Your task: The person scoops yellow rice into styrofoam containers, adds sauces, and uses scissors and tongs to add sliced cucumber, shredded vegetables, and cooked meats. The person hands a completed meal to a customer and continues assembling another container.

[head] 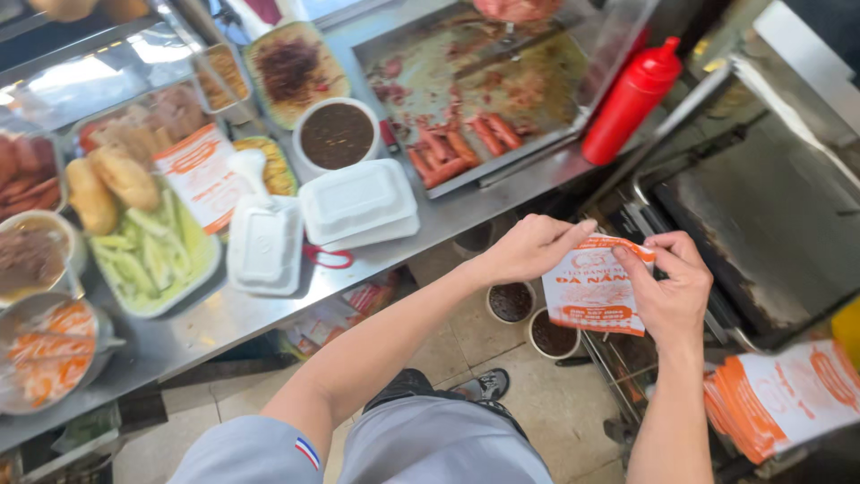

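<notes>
A: What sits at the far left of the frame?

B: A steel counter [224, 314] crowded with food. At the lower left there is a metal bowl of shredded carrot [49, 354], and above it a tray of cucumber sticks [148, 255] with 2 bread rolls [107, 188] beside it.

A: And moving toward the middle?

B: 2 white foam boxes lie on the counter, a smaller foam box [264, 246] and a wider foam box [358, 202] just to its right. Behind them stands a round bowl of dark sauce [337, 134]. Further right, in the upper middle, a flat metal tray [537, 81] holds several sausages [461, 148], and a red squeeze bottle [632, 97] stands at its right corner.

A: Where are the hands?

B: Right of centre, below the counter edge. The left hand [530, 249] pinches the top left edge of a white and orange paper bag [593, 291]. The right hand [667, 287] pinches the bag's top right corner between thumb and fingers. The bag hangs in the air between them, above 2 small cups of dark sauce [530, 318] on the floor.

A: Anything at the far right?

B: A dark griddle [770, 224] in the upper right, and a stack of paper bags [788, 394] of the same kind at the lower right.
</notes>
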